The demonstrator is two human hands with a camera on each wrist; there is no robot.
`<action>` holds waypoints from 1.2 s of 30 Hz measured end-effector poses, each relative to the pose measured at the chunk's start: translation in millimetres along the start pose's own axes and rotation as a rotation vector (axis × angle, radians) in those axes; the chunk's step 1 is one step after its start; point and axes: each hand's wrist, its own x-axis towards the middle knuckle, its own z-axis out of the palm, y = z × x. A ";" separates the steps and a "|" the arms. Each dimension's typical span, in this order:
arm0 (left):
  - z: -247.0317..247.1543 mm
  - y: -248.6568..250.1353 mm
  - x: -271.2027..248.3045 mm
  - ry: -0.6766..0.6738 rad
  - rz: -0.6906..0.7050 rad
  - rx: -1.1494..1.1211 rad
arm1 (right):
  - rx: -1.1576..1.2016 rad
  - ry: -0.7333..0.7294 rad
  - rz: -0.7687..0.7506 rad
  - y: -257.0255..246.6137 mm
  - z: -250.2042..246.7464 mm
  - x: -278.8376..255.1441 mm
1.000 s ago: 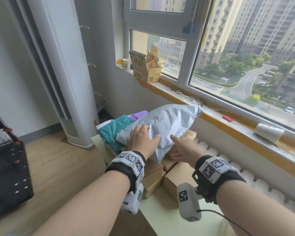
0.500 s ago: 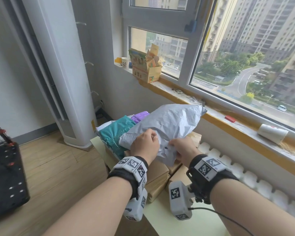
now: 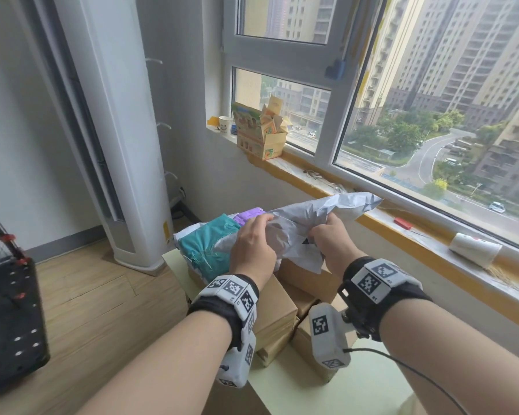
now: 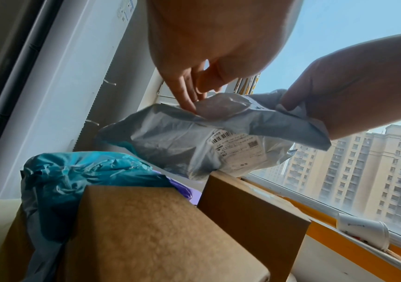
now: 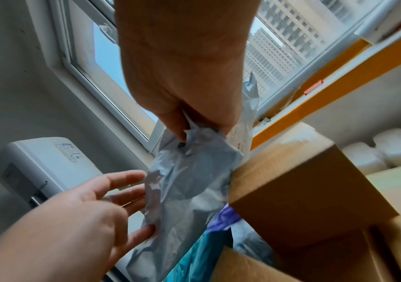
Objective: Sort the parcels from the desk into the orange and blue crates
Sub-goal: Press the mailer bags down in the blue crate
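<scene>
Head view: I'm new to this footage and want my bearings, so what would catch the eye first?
A crumpled grey mailer bag at the centre, held above a pile of cardboard boxes: the right hand grips its near edge and the left hand rests open against it. A teal bag lies to the left on the pile, and the big window shows tower blocks.

The left hand [image 4: 209,47] reaches down from the top, its straight fingers [image 4: 184,93] touching the upper edge of a crumpled grey bag [image 4: 182,141]. The right hand [image 4: 353,84] grips the bag's right end in a bunch. A white label [image 4: 240,150] shows on the bag, whose lower edge rests on a brown box [image 4: 250,215]. Another box [image 4: 146,234] stands nearer, with a teal bag [image 4: 73,177] to its left. A paper cup [image 4: 363,232] lies on the sill [image 4: 327,225].
</scene>
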 end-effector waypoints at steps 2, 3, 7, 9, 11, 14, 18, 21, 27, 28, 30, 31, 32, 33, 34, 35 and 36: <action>-1.7 2.8 -0.9 -0.012 0.044 0.004 | 0.019 0.011 -0.039 -8.5 -4.5 -2.2; -2.2 4.0 -1.2 -0.011 0.076 0.031 | 0.026 0.018 -0.060 -12.2 -7.2 -3.7; -1.7 10.5 0.3 0.013 0.148 0.234 | 0.085 0.045 -0.137 -25.7 -18.5 -14.3; -2.8 17.9 1.6 0.017 0.145 0.312 | 0.111 0.047 -0.166 -32.6 -26.7 -23.3; -5.0 29.2 2.4 0.041 0.153 0.352 | 0.127 0.050 -0.201 -41.0 -36.9 -35.5; -7.0 50.7 3.8 0.108 0.191 0.342 | 0.141 0.062 -0.219 -53.3 -55.9 -53.9; -5.7 84.5 7.2 0.236 0.283 0.269 | 0.184 0.103 -0.261 -66.3 -86.8 -74.8; -0.6 108.9 9.2 0.253 0.279 0.182 | 0.202 0.111 -0.310 -73.6 -108.9 -93.4; 7.9 155.0 -11.0 0.010 0.137 -0.109 | 0.214 0.169 -0.322 -75.2 -149.9 -118.3; 12.8 159.3 -13.7 -0.010 0.092 -0.194 | 0.225 0.196 -0.320 -74.5 -159.1 -121.4; 26.4 165.2 -15.5 -0.019 -0.019 -0.363 | 0.237 0.252 -0.332 -70.7 -178.8 -129.4; 35.3 167.6 -15.4 -0.015 -0.079 -0.436 | 0.236 0.292 -0.338 -67.1 -189.2 -133.2; 45.1 170.1 -15.2 -0.014 -0.137 -0.501 | 0.226 0.347 -0.341 -62.9 -199.5 -136.7; 53.9 173.5 -15.4 -0.017 -0.188 -0.562 | 0.215 0.412 -0.337 -57.6 -210.1 -139.1; 62.2 176.9 -15.7 -0.026 -0.236 -0.625 | 0.195 0.480 -0.326 -51.8 -219.9 -142.0; 68.6 181.4 -17.8 -0.034 -0.272 -0.692 | 0.151 0.552 -0.317 -44.7 -230.7 -143.4; 73.6 186.7 -20.5 -0.043 -0.303 -0.755 | 0.062 0.625 -0.305 -37.7 -241.9 -144.9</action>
